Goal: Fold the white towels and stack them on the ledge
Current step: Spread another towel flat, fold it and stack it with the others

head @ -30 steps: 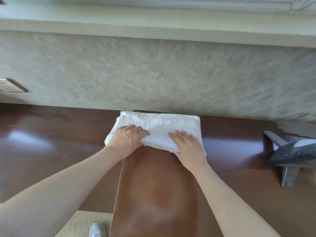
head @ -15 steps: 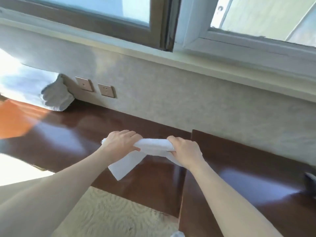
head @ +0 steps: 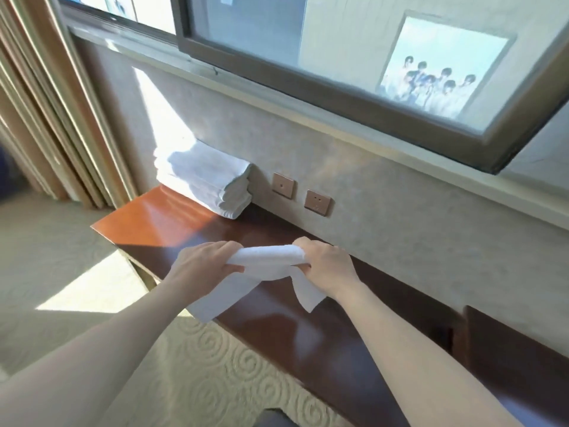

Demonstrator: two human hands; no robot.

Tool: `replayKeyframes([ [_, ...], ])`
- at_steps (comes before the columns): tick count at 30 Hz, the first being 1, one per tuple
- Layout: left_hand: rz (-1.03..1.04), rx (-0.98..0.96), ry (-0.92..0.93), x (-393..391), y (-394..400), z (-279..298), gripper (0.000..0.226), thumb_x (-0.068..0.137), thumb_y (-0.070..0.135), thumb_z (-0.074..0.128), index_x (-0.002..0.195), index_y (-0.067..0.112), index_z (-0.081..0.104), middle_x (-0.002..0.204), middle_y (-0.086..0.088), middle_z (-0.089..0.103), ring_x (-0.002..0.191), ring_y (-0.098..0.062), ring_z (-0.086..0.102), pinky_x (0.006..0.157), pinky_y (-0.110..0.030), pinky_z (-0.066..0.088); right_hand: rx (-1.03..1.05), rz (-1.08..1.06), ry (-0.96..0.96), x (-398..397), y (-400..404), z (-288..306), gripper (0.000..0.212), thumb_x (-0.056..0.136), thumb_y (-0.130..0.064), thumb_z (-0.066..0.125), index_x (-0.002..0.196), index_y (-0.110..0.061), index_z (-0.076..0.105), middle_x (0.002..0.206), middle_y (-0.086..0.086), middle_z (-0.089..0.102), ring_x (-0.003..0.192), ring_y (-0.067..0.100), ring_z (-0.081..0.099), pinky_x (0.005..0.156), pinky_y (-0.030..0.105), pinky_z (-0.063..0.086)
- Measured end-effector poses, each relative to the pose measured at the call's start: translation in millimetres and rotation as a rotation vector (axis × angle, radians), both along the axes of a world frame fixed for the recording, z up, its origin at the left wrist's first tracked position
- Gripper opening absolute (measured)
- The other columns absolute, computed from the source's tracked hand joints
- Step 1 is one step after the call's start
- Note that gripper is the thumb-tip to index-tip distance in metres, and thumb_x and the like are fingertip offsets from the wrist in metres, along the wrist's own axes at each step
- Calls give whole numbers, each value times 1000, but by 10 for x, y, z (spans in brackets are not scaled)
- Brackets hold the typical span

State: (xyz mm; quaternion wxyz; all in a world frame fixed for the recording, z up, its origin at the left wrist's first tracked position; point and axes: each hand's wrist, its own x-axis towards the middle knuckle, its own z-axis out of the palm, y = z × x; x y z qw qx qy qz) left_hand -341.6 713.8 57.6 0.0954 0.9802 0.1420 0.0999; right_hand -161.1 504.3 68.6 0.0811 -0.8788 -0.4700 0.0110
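Observation:
A folded white towel (head: 267, 255) hangs in the air between my two hands, above the front part of the dark wooden ledge (head: 308, 328). My left hand (head: 201, 265) grips its left end and my right hand (head: 326, 265) grips its right end. Two loose flaps of the towel droop below my hands. A stack of several folded white towels (head: 212, 178) lies on the ledge's far left end, against the wall, in sunlight, well apart from my hands.
Two wall sockets (head: 300, 192) sit just right of the stack. A window frame (head: 338, 97) and sill run above the ledge. Curtains (head: 46, 112) hang at the left. Patterned carpet (head: 215, 365) lies below the ledge's front edge.
The towel was lifted off the ledge, where both hands had pressed it flat, and carried leftward. My view swung left and up, bringing the stack and window into sight.

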Motion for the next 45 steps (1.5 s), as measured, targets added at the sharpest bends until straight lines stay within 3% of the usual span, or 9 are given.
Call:
replayKeyframes([
  [6,115,32,-162,-31,937,54,29,85,49,75,101,27,64,82,10,69,69,-22,68,51,-17,19,108,58,25,151,1078,87,26,96,-38,57,121,-31,53,107,-3,70,95,32,67,72,40,48],
  [9,217,38,-130,49,1511,68,42,84,69,61,101,30,62,85,11,69,75,-21,68,54,-29,27,152,73,29,310,1658,110,31,95,-52,58,117,-31,56,106,-1,72,97,33,67,73,40,50],
  [17,122,230,13,585,2937,201,85,74,96,15,109,32,59,93,11,71,84,-23,70,61,-33,38,142,36,50,946,2895,55,46,86,-68,61,105,-26,57,100,0,72,98,32,67,66,37,37],
  [23,-75,218,175,1044,3713,387,92,61,102,32,114,30,56,83,13,62,73,-21,60,61,-32,37,128,-4,71,1298,3363,158,47,84,-67,63,101,-24,55,97,1,71,94,32,65,67,37,38],
  [29,-135,231,346,1727,4467,445,69,67,88,60,107,33,47,70,9,52,66,-19,51,56,-33,34,45,-68,113,1584,3791,274,40,80,-62,71,90,-29,51,89,-1,69,85,29,64,66,34,35],
  [35,-335,410,224,2483,5256,472,63,81,77,59,121,29,55,101,6,69,95,-24,66,70,-33,45,-92,-215,181,1892,4225,412,28,94,-37,66,111,-21,51,110,2,63,100,30,62,73,37,44],
  [37,-410,435,108,2700,5498,496,57,82,70,65,117,26,60,96,5,70,89,-24,67,65,-32,43,-86,-276,154,1936,4384,449,30,99,-33,63,122,-19,51,123,3,62,108,29,61,80,38,47],
  [40,-610,466,-216,2973,5811,493,46,76,52,81,100,14,68,76,-3,67,67,-28,67,56,-30,43,28,-358,-29,1924,4580,417,32,99,-17,61,129,-17,52,129,4,61,113,30,59,86,38,45],
  [45,-742,445,-424,3067,6002,130,32,90,42,53,97,16,70,91,-4,67,74,-29,63,57,-35,48,135,-457,-431,1519,4616,-67,50,77,0,73,121,-17,59,105,3,63,92,31,61,82,43,48],
])
